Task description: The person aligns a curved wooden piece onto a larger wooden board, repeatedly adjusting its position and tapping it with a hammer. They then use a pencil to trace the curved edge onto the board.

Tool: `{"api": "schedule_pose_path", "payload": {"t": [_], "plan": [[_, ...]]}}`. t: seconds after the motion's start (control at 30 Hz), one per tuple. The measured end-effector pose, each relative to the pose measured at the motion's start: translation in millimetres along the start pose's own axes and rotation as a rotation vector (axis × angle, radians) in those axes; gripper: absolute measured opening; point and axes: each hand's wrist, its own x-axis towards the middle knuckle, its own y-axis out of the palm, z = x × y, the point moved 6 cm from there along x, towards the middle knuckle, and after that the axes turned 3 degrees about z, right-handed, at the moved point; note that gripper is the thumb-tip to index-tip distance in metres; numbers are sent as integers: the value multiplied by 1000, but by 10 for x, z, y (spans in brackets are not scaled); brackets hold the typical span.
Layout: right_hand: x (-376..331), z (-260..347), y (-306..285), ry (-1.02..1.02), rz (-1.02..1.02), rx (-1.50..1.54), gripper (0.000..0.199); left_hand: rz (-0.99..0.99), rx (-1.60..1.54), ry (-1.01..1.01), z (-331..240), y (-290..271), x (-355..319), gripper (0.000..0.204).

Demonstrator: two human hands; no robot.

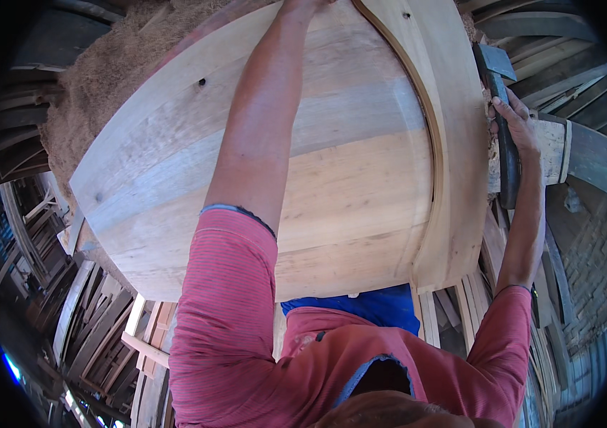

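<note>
A large pale wooden panel (346, 185) with a curved edge fills the middle of the view. A thin brown curved strip (431, 143) runs down its right part. My left arm stretches across the panel to the far side. My left hand (307, 4) is at the top rim of the picture, its fingers mostly cut off. Beyond the panel's right edge, my right hand (518, 123) is closed around a long dark bar (508, 153), its thumb lying across the bar. A flat grey block (497, 61) shows at the bar's upper end. What kind of tool this is, I cannot tell.
Brown shavings (104, 93) are heaped beyond the panel's far left edge. A pale wooden block (551, 146) lies right of my right hand. Stacked planks (96, 328) stand at lower left, and curved dark boards (560, 43) at upper right. A woven wall (599, 264) is at right.
</note>
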Motion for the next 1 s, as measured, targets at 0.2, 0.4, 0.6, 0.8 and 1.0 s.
{"api": "schedule_pose_path", "payload": {"t": [0.2, 0.4, 0.6, 0.8, 1.0], "plan": [[113, 183, -5, -25, 49, -50, 45, 71, -206, 46, 136, 2, 118, 44], [127, 176, -54, -21, 42, -27, 41, 89, -357, 82, 207, -35, 183, 43], [149, 146, 23, -21, 52, -76, 44, -33, -341, 24, 150, 35, 137, 40], [89, 103, 39, -59, 59, -97, 46, -36, -147, 18, 10, -45, 72, 38], [-19, 135, -26, -30, 9, -75, 61, -56, -12, 19, -83, -118, -1, 36]]}}
